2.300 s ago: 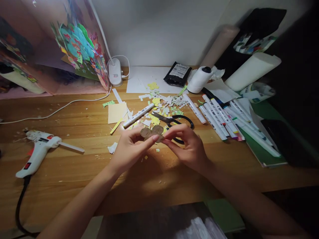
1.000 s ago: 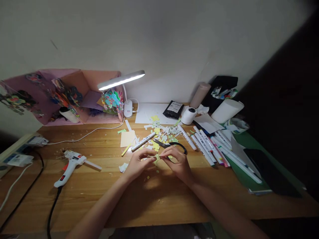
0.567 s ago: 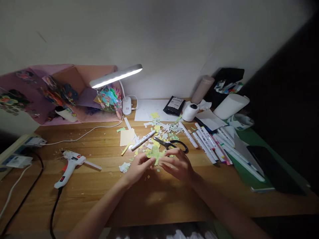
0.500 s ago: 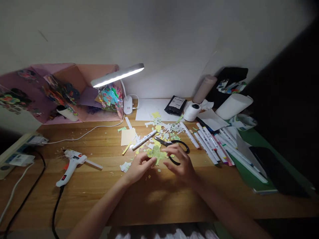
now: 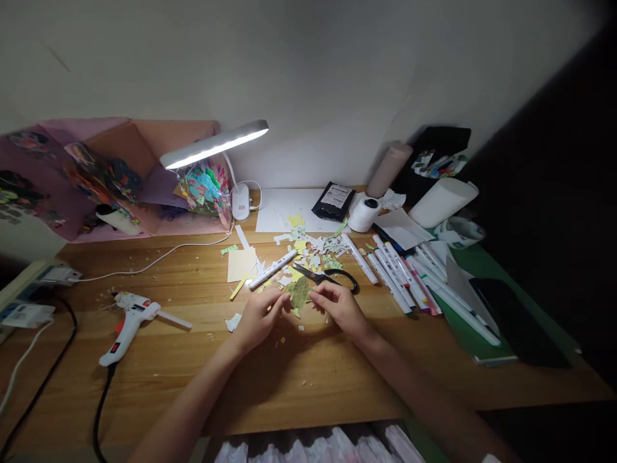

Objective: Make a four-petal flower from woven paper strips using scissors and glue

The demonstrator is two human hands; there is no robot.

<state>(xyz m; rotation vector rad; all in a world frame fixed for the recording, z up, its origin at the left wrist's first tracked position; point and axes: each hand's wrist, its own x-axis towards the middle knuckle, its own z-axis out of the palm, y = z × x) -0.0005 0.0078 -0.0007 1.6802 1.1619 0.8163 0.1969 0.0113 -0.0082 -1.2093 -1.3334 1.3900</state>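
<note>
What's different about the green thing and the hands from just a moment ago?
The right hand was open, off the green piece; now it's moved left, back to the right edge. The piece has been turned and looks darker. The left hand still holds its left side. The scissors and glue gun stayed put.

Left hand (image 5: 261, 316), cutout (image 5: 299, 293) and right hand (image 5: 343, 310) block the way just in front of the scissors (image 5: 322, 278), scraps (image 5: 328, 244) crowd behind, markers (image 5: 396, 270) bar their right, and well in front the desk (image 5: 337, 386) is open.
</note>
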